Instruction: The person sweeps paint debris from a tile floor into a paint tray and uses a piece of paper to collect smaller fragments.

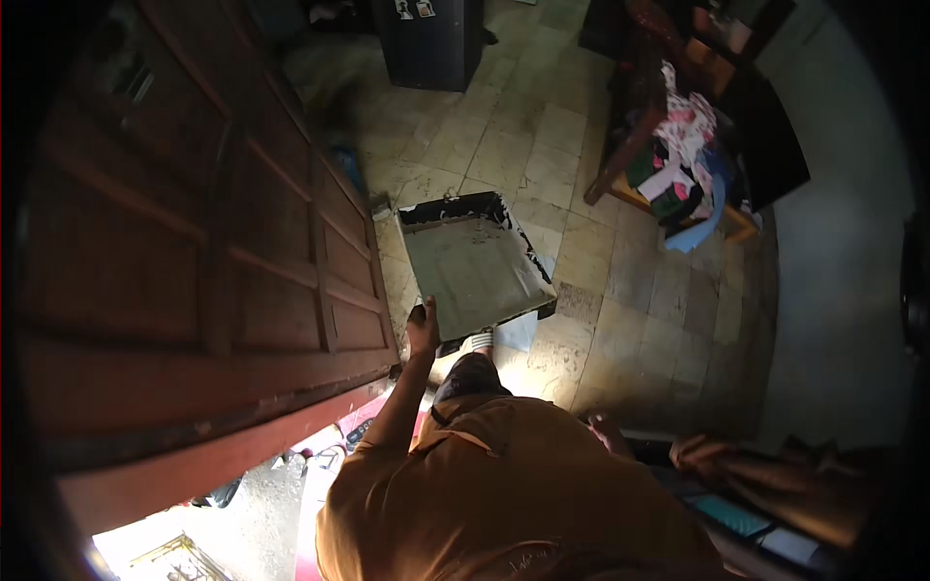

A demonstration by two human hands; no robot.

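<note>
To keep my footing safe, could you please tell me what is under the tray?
Past the edges of the tray, floor tiles, a pale bluish patch and striped footwear show; whatever lies directly beneath its base is covered.

Matt, flaking-edged tray [473,273]; wooden door [276,302]

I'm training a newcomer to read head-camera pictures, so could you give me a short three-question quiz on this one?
1. Which of the person's hands grips the shallow tray?
2. In the picture, the heap of clothes lies: (a) inside the tray; (b) to the right of the tray; (c) underneath the tray.
3. True or false: the panelled door is white.

Key:
1. The left hand, at the tray's near left corner.
2. b
3. False; it is reddish brown.
</note>
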